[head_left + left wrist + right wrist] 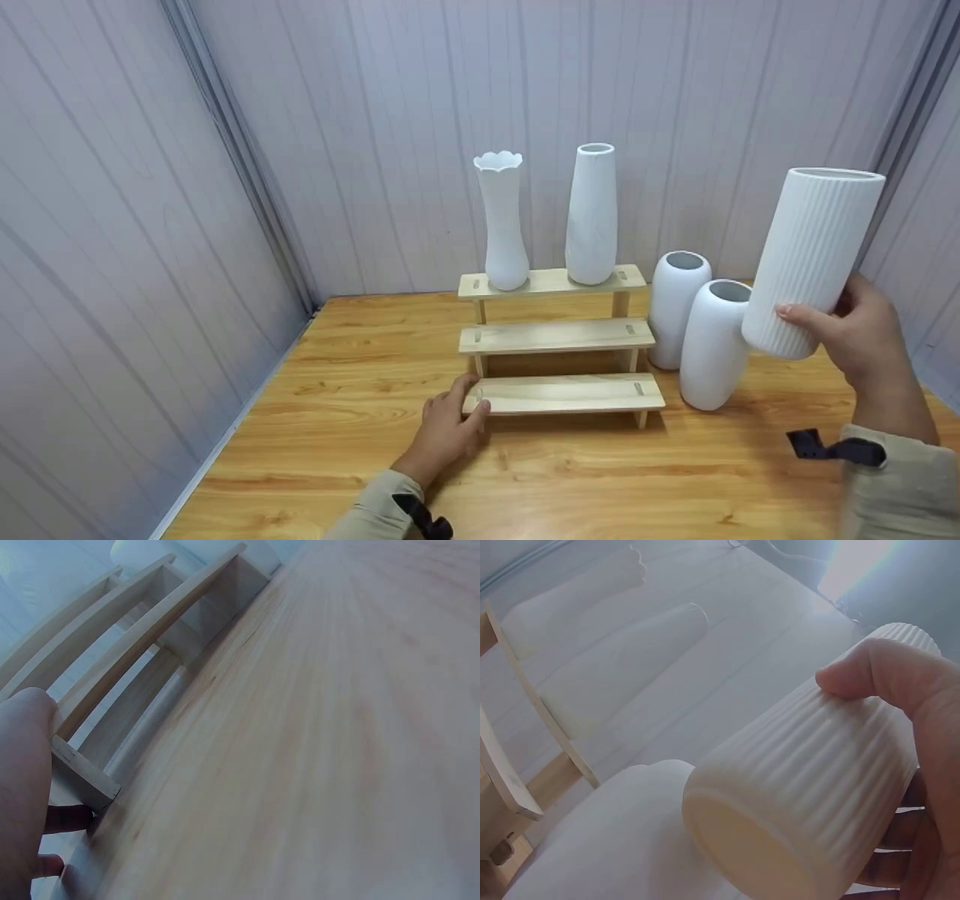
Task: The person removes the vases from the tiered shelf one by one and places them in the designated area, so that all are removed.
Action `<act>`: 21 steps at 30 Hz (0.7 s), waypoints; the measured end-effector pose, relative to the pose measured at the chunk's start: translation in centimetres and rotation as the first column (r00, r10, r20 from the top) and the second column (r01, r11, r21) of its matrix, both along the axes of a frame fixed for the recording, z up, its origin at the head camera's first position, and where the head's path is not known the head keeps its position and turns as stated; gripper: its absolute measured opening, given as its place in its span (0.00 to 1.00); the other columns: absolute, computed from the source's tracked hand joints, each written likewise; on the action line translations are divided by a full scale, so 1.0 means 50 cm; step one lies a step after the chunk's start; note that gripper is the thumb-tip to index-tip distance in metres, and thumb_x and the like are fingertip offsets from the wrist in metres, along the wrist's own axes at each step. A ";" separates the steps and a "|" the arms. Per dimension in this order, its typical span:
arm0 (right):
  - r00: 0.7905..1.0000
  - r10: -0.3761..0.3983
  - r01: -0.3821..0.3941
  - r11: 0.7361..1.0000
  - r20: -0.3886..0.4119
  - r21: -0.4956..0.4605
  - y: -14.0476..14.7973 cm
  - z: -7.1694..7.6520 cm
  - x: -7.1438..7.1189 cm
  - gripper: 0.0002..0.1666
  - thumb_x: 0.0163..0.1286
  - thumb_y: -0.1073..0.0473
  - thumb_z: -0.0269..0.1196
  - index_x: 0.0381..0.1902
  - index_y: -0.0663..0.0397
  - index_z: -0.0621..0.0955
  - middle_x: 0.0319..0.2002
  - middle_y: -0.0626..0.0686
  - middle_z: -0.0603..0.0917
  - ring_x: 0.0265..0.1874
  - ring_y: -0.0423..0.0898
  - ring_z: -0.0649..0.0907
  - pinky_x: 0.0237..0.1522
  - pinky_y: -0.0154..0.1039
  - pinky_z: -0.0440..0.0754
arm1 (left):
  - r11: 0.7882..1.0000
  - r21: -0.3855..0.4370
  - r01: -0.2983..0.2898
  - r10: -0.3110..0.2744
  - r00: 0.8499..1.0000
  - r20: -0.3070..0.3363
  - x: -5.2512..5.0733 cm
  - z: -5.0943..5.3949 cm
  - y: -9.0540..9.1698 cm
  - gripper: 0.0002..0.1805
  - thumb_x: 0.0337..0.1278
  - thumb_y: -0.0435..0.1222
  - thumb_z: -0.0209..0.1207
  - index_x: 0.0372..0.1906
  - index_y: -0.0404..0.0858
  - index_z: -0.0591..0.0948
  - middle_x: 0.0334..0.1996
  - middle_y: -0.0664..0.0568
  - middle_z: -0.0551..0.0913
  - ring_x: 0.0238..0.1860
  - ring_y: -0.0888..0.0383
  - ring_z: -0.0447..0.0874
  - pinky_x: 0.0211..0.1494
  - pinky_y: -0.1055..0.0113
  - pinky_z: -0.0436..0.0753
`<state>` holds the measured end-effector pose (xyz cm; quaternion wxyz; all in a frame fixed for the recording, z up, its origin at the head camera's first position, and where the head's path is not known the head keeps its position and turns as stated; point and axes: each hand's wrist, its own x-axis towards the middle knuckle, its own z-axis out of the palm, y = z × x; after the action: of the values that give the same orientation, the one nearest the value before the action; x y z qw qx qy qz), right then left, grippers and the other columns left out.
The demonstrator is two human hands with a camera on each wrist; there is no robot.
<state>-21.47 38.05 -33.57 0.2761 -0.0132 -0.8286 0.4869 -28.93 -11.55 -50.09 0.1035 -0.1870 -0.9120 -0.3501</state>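
A ribbed white vase [817,255] is held in the air, tilted, by my right hand [870,330], whose thumb lies along its lower side. The right wrist view shows the vase [802,772] with its base toward the camera and my right hand [922,705] curled round it. My left hand [446,431] grips the left end of the lowest step of a wooden three-step stand [562,394]. In the left wrist view, the thumb of my left hand [26,765] touches the end of the stand [142,637], with fingertips low by its leg.
On the stand's top step are a scalloped-rim vase [504,225] at left and a smooth tapered vase [592,217] at right. Two rounded white vases [679,311] [712,352] stand on the wooden table [337,390] right of the stand. Panelled walls [405,135] surround the table.
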 end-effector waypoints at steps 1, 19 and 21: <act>1.000 0.004 -0.004 1.000 -0.007 0.000 0.001 0.000 0.000 0.48 0.65 0.57 0.72 0.75 0.66 0.61 0.51 0.41 0.73 0.45 0.30 0.75 0.37 0.20 0.75 | 1.000 -0.002 0.002 -0.002 1.000 0.000 0.000 0.000 0.000 0.28 0.75 0.56 0.50 0.69 0.46 0.69 0.67 0.48 0.77 0.64 0.38 0.74 0.71 0.39 0.56; 0.992 -0.084 0.081 0.996 0.092 0.035 0.018 -0.011 -0.013 0.53 0.66 0.49 0.71 0.78 0.62 0.56 0.65 0.67 0.69 0.51 0.43 0.75 0.57 0.70 0.73 | 1.000 0.009 -0.009 0.009 1.000 0.026 0.003 0.003 -0.001 0.29 0.74 0.58 0.50 0.70 0.48 0.68 0.68 0.49 0.76 0.65 0.40 0.73 0.72 0.41 0.55; 0.992 -0.085 0.083 0.996 0.092 0.022 0.020 -0.013 -0.014 0.53 0.67 0.49 0.71 0.78 0.62 0.56 0.66 0.68 0.68 0.53 0.47 0.75 0.58 0.71 0.72 | 1.000 0.012 -0.008 0.008 1.000 0.022 0.002 0.003 0.000 0.29 0.74 0.58 0.50 0.70 0.47 0.69 0.67 0.49 0.76 0.65 0.39 0.73 0.71 0.40 0.56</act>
<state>-22.17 39.05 -34.21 0.2576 -0.0683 -0.8437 0.4660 -28.81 -11.55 -49.94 0.0958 -0.1788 -0.9117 -0.3573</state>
